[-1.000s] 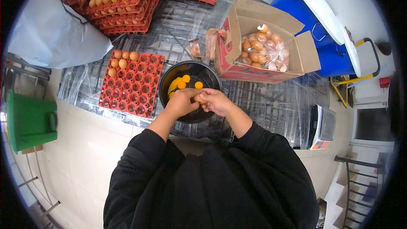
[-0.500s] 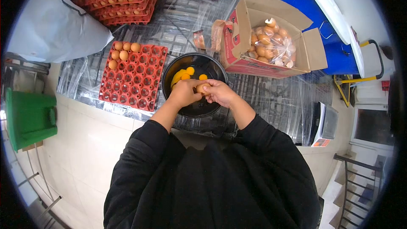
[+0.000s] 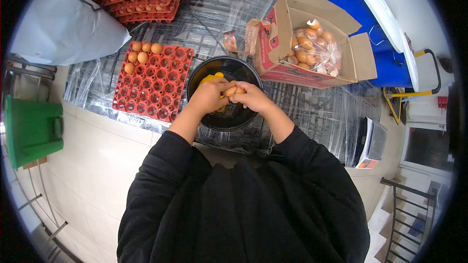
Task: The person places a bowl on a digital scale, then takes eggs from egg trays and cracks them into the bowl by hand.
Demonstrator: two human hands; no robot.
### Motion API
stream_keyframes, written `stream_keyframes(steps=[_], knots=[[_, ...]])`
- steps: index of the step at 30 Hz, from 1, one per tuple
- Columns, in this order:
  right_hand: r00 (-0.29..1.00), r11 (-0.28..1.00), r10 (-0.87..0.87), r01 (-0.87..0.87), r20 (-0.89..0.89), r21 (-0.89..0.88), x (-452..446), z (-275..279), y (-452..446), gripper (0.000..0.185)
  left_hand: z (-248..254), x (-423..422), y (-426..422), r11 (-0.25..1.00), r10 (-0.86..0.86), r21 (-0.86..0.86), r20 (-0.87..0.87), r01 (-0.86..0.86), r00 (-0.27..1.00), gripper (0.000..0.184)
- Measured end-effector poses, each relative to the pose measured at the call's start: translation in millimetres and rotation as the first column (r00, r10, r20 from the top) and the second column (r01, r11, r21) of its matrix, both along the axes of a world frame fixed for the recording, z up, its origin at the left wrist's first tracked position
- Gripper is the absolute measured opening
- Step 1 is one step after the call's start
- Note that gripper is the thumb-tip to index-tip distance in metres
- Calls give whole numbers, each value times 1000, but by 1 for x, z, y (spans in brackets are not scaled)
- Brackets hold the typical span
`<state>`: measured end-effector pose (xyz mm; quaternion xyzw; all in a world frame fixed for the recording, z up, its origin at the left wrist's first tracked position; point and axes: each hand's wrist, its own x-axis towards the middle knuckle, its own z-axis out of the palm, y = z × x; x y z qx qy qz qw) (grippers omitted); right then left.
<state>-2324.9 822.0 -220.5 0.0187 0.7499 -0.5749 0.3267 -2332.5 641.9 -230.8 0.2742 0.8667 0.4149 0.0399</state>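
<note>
Over a black bowl (image 3: 241,119), both my hands are closed around one brown egg (image 3: 235,91). My left hand (image 3: 208,97) grips it from the left, and my right hand (image 3: 252,99) holds its right side. Fingers cover much of the egg, and its shell seems to be parting between them. Orange yolks (image 3: 210,77) lie in the bowl, partly hidden behind my left hand. Left of the bowl sits a red egg tray (image 3: 157,86) with several brown eggs (image 3: 142,57) at its far left corner; the other visible cups hold none.
A cardboard box (image 3: 312,79) right of the bowl holds a clear bag of eggshells (image 3: 312,48). Stacked egg trays (image 3: 161,7) stand at the back left beside a pale grey bag (image 3: 68,29). Plastic wrap covers the table (image 3: 312,117). A scale (image 3: 373,141) sits at the right edge.
The egg has risen slightly in view between my hands, and its shell looks more parted. My left hand now covers more of the yolks. The view has shifted a little.
</note>
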Motion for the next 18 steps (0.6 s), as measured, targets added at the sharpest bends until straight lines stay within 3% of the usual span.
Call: stream_keyframes(steps=[3, 7, 9, 10, 12, 13, 14, 15, 16, 17, 18], knots=[[996, 997, -76, 75, 46, 37, -2, 21, -12, 41, 20, 2, 0, 999, -6, 34, 37, 5, 999, 42], [955, 979, -204, 194, -216, -67, 2, 46, -14, 40, 41, -5, -19, 942, 70, 301, 259, -149, 963, 46], [894, 966, -256, 229, -367, -117, 7, 83, -8, 39, 34, -22, -48, 853, 206, 421, 269, -307, 941, 46], [857, 943, -324, 261, -401, -204, 13, 111, -5, 42, 27, -32, -66, 861, 381, 308, 138, -406, 914, 42], [671, 910, -414, 282, -615, -306, 13, 142, 9, 46, 14, -50, -105, 711, 635, 210, 219, -671, 741, 37], [563, 882, -465, 357, -683, -307, 6, 149, 23, 46, -7, -62, -131, 621, 747, 177, 163, -764, 645, 37], [454, 851, -510, 391, -731, -351, -2, 167, 26, 46, -36, -75, -162, 498, 867, 117, -44, -859, 496, 38], [387, 817, -525, 480, -758, -321, -15, 174, 40, 48, -28, -76, -179, 436, 899, 13, 32, -900, 436, 43], [319, 769, -533, 568, -784, -292, -31, 177, 56, 50, -37, -78, -197, 386, 913, -99, -103, -917, 395, 47], [372, 792, -465, 581, -803, -189, -47, 175, 72, 52, -54, -80, -214, 320, 901, -205, -235, -925, 364, 51], [427, 803, -395, 590, -813, -80, -64, 169, 89, 55, -66, -82, -228, 345, 892, -293, -193, -892, 409, 53]])
